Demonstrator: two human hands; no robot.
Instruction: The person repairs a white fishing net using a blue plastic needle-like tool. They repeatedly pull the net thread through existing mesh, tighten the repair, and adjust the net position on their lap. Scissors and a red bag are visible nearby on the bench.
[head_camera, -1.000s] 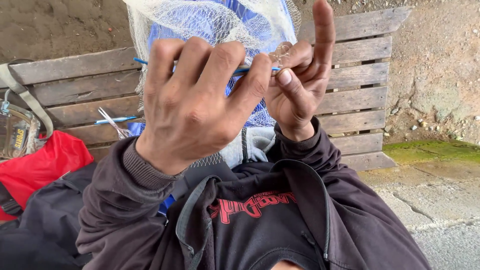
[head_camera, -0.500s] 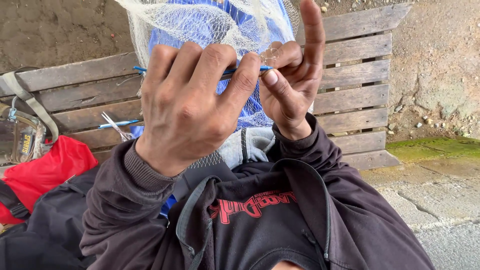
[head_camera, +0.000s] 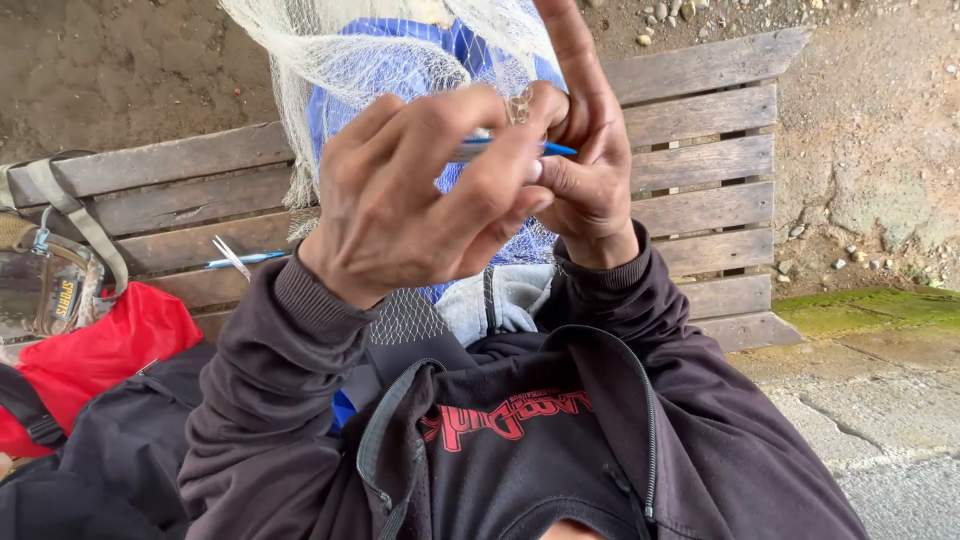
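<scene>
Gripping a blue needle (head_camera: 520, 148) amid white netting (head_camera: 330, 60)

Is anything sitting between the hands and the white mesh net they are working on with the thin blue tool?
Nothing visible does. The left hand pinches the thin blue netting tool right at the white mesh net, and the right hand meets it there with a finger raised. The scissors lie apart on the wooden bench.

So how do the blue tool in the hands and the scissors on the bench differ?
The blue tool is pinched between the left hand and right hand, up against the white net; the scissors lie untouched on the wooden bench. The tool looks like a single slim rod, mostly hidden by fingers; the scissors show two pale blades in full. Both have blue parts.
</scene>
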